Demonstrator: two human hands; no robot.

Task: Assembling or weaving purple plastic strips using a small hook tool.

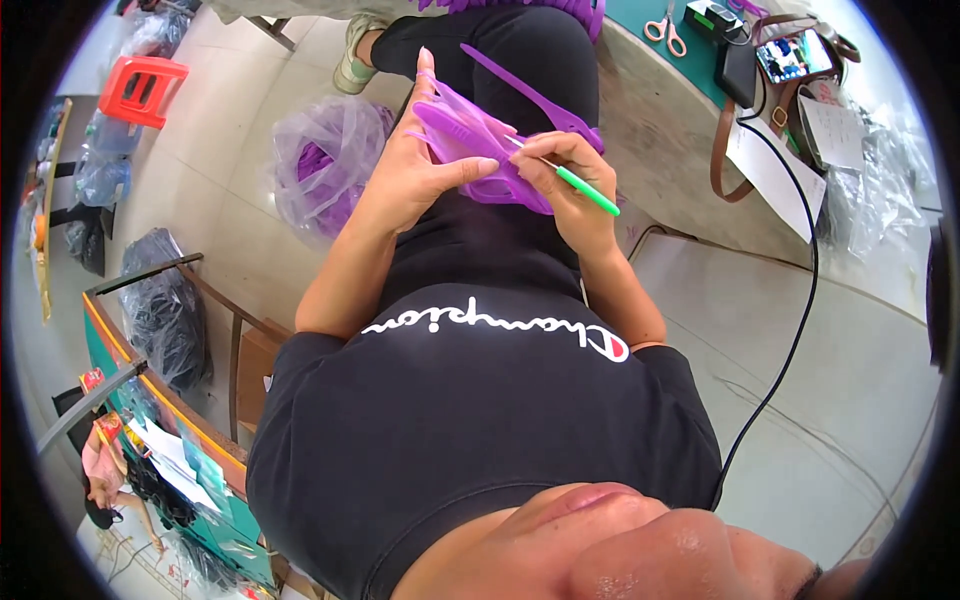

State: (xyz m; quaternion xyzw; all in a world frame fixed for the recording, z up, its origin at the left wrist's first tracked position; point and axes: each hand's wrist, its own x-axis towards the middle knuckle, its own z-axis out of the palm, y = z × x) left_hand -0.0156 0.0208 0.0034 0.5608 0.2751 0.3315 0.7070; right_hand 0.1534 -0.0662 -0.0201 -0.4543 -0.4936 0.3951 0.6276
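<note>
My left hand [412, 170] has its thumb and fingers closed round a bendy purple plastic piece [470, 135] with several strap-like parts. One long purple strap [525, 95] sticks out across my dark trouser leg. In my right hand [570, 185], between thumb and fingers, is a slim pen-like tool with a green handle [588, 190] and a thin metal shaft. The tool's tip points left, at the purple piece; whether it touches is too small to tell. My right fingers are right against the piece's right side, above my lap.
A see-through bag [330, 165] of purple pieces stands on the floor at left. Scissors [665, 32], a phone [795, 57] and a brown-strapped bag [728, 160] lie on the table at upper right. A black cable [812, 240] hangs at right. A red stool [145, 90] stands far left.
</note>
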